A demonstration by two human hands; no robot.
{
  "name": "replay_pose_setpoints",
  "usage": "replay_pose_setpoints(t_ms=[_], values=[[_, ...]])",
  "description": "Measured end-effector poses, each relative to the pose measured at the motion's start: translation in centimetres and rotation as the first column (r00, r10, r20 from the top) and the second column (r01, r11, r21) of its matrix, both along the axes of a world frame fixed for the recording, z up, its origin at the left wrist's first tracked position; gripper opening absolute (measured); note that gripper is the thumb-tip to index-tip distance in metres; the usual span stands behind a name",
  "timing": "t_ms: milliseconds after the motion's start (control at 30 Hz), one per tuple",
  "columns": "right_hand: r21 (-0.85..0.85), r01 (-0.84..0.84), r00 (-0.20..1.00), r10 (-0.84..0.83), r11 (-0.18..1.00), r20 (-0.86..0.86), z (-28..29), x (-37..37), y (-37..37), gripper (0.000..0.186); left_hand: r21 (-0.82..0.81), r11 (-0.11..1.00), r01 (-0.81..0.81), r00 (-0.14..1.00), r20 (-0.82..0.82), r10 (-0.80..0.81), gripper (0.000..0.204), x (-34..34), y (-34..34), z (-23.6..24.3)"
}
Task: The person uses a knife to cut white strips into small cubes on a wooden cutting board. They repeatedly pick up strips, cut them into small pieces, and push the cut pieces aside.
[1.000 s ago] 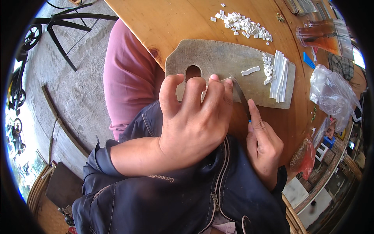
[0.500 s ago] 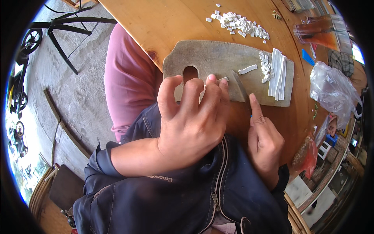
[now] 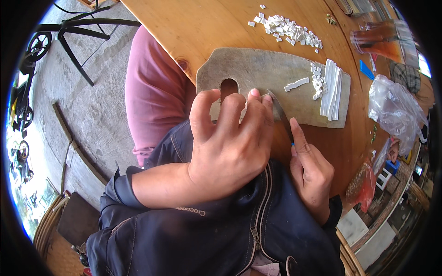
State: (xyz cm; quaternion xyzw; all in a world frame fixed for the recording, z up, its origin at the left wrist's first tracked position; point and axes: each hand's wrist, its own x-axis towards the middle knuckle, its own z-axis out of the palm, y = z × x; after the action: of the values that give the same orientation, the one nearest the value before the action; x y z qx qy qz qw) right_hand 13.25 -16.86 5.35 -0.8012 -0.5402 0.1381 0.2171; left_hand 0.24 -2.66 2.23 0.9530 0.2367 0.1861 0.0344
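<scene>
A worn wooden cutting board (image 3: 271, 64) with a round hole lies at the table's near edge. My left hand (image 3: 232, 142) is bent over it, its fingertips holding down a thin white strip that is mostly hidden beneath them. My right hand (image 3: 313, 177) grips a knife (image 3: 282, 112), index finger stretched along its back. The blade tip rests beside my left fingertips, at the strip's end. To the right on the board are a loose short strip (image 3: 296, 84), small cut white pieces (image 3: 317, 83) and a bundle of long white strips (image 3: 330, 94).
A heap of small white pieces (image 3: 290, 30) lies on the wooden table (image 3: 184, 25) beyond the board. Farther right are glasses with reddish-brown drink (image 3: 380, 41), a blue plastic piece (image 3: 366, 70) and a clear plastic bag (image 3: 391, 108). Someone's pink-trousered leg (image 3: 154, 92) is at left.
The knife blade has shifted left, up against my left fingertips. My left hand keeps its bent hold on the strip. The whole view has slid slightly.
</scene>
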Motion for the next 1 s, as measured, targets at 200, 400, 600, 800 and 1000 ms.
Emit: replay_pose_setpoints(t_ms=[200, 400, 600, 800, 1000], values=[[-0.070, 0.030, 0.996, -0.023, 0.997, 0.090, 0.7, -0.7, 0.5, 0.078, -0.009, 1.000, 0.023, 0.999, 0.026, -0.022, 0.042, 0.2, 0.2, 0.1], [-0.044, 0.044, 0.992, -0.039, 0.998, 0.119, 0.0, 0.0, 0.3, 0.076, -0.042, 0.999, -0.008, 0.999, 0.043, 0.010, 0.041, -0.2, 0.1, -0.2], [-0.083, 0.051, 0.998, -0.053, 0.995, -0.022, 1.0, 0.0, 0.2, 0.066, -0.072, 0.996, -0.053, 0.997, 0.050, 0.057, 0.042, -0.2, -0.2, -0.1], [-0.092, 0.018, 0.998, -0.024, 0.996, -0.065, 1.0, -0.4, 0.3, 0.067, -0.043, 0.999, -0.026, 0.999, 0.031, 0.027, 0.043, -0.4, 0.1, 0.0], [-0.019, -0.032, 0.999, 0.031, 0.999, -0.012, 0.1, -0.2, 0.1, 0.078, -0.060, 0.998, -0.011, 1.000, 0.026, 0.012, 0.043, -0.6, 0.1, 0.2]])
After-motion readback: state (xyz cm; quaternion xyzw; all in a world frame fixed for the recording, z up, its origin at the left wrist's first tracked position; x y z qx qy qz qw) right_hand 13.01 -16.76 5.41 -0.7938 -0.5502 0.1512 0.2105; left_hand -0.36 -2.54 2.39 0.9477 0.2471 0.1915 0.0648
